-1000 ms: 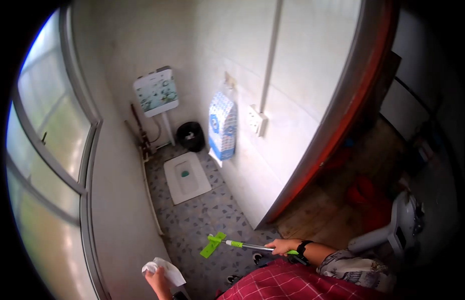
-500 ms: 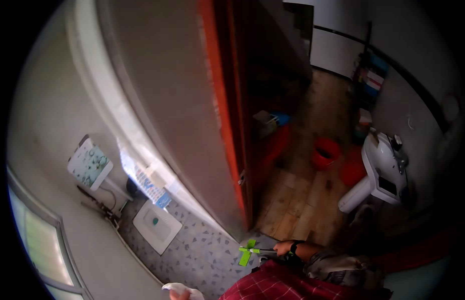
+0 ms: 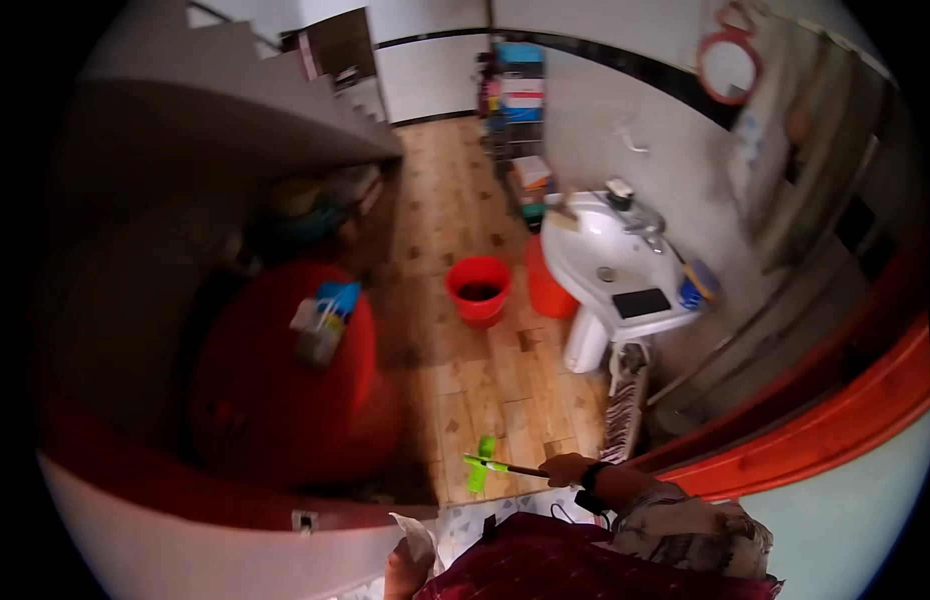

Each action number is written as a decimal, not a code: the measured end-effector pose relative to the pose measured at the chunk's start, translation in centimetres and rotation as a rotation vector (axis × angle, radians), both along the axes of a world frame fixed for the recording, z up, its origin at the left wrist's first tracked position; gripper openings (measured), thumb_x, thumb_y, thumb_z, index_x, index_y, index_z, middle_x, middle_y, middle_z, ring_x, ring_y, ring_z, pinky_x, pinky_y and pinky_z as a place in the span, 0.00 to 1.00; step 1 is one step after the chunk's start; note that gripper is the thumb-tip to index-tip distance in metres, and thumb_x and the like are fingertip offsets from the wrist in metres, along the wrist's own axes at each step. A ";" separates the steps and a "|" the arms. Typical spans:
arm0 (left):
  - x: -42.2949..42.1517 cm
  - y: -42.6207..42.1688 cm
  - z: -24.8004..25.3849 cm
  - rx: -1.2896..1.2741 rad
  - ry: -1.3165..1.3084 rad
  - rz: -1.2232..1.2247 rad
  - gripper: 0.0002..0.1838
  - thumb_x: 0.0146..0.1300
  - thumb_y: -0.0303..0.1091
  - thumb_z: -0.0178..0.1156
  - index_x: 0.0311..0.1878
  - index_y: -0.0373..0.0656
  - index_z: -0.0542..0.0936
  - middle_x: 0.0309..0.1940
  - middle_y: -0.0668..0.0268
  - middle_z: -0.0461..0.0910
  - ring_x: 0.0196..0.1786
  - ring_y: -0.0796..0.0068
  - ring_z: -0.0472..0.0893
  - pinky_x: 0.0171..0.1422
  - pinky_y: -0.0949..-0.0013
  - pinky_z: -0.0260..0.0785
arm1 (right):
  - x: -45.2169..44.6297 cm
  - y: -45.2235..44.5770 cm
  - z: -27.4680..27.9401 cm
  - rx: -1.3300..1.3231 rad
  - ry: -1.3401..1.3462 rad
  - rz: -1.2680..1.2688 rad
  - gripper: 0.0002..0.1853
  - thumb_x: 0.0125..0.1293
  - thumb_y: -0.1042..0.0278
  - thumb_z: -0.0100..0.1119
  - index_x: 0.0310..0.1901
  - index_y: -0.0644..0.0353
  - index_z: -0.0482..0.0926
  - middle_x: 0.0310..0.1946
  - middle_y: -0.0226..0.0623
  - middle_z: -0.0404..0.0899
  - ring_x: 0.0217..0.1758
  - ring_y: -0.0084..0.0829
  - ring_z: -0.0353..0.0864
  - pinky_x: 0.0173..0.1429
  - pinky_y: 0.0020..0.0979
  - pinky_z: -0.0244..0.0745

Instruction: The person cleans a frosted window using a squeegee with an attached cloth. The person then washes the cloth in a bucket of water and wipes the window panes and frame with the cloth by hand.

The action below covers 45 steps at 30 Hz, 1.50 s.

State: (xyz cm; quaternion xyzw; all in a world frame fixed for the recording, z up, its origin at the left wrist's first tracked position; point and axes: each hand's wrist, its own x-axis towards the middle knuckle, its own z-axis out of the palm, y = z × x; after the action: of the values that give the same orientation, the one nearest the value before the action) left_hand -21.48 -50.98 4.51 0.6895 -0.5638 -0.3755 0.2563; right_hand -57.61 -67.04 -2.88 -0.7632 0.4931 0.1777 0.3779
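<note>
My right hand [image 3: 567, 468], with a dark band at the wrist, is closed around the handle of a squeegee [image 3: 481, 464]. Its bright green head points left, over the wooden floor just beyond the doorway. At the bottom edge my left hand [image 3: 405, 574] is partly cut off, its fingers closed on a crumpled white cloth [image 3: 417, 538]. Whether that is cloth or paper is hard to make out. A dark red checked garment [image 3: 515, 560] covers my body between the hands.
Ahead on the plank floor [image 3: 465, 400] stands a red bucket [image 3: 479, 292] with something dark inside. A white washbasin [image 3: 595, 250] is at the right, another red bucket [image 3: 550, 285] behind its pedestal. At left a large red tub [image 3: 275, 380] carries a blue-and-white packet [image 3: 330, 315]. Orange door frame [image 3: 835, 400] borders the right.
My view has swung from the tiled toilet room and door edge to the room with the washbasin. The squeegee has moved with my right hand over the doorway; the white cloth remains in my left.
</note>
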 end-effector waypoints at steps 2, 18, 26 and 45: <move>-0.2 -2.9 0.4 -0.091 -0.094 -0.077 0.28 0.48 0.37 0.66 0.52 0.35 0.71 0.44 0.46 0.76 0.50 0.48 0.76 0.53 0.57 0.68 | -1.5 0.6 1.4 -0.013 -0.005 -0.091 0.17 0.52 0.64 0.52 0.45 0.54 0.75 0.31 0.42 0.79 0.37 0.44 0.80 0.39 0.45 0.72; -4.5 -30.0 4.8 -0.139 0.322 -0.265 0.18 0.52 0.27 0.60 0.46 0.31 0.72 0.34 0.58 0.78 0.38 0.66 0.78 0.44 0.66 0.70 | -1.9 -5.0 9.4 -0.560 -0.336 -0.546 0.27 0.59 0.56 0.56 0.61 0.46 0.66 0.20 0.44 0.77 0.24 0.47 0.76 0.29 0.42 0.70; -7.5 -41.8 4.8 -0.116 0.651 -0.085 0.11 0.52 0.22 0.56 0.41 0.35 0.75 0.32 0.66 0.78 0.34 0.78 0.76 0.39 0.72 0.71 | -1.9 -12.9 13.2 -0.721 -0.413 -0.701 0.26 0.57 0.59 0.60 0.58 0.51 0.69 0.20 0.40 0.78 0.22 0.43 0.77 0.27 0.37 0.71; -18.9 -58.6 1.5 0.207 0.483 -0.328 0.16 0.56 0.33 0.56 0.47 0.37 0.77 0.37 0.59 0.81 0.40 0.67 0.80 0.46 0.65 0.71 | -7.0 -33.1 10.2 -0.389 -0.674 -0.968 0.27 0.55 0.67 0.61 0.57 0.59 0.68 0.12 0.33 0.69 0.16 0.26 0.71 0.22 0.31 0.64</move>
State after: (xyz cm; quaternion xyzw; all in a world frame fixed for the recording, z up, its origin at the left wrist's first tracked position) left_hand -40.35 -109.54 6.03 0.5025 -0.5494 -0.6201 0.2473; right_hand -64.58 -100.17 7.27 -0.5219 0.6603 -0.3577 0.4045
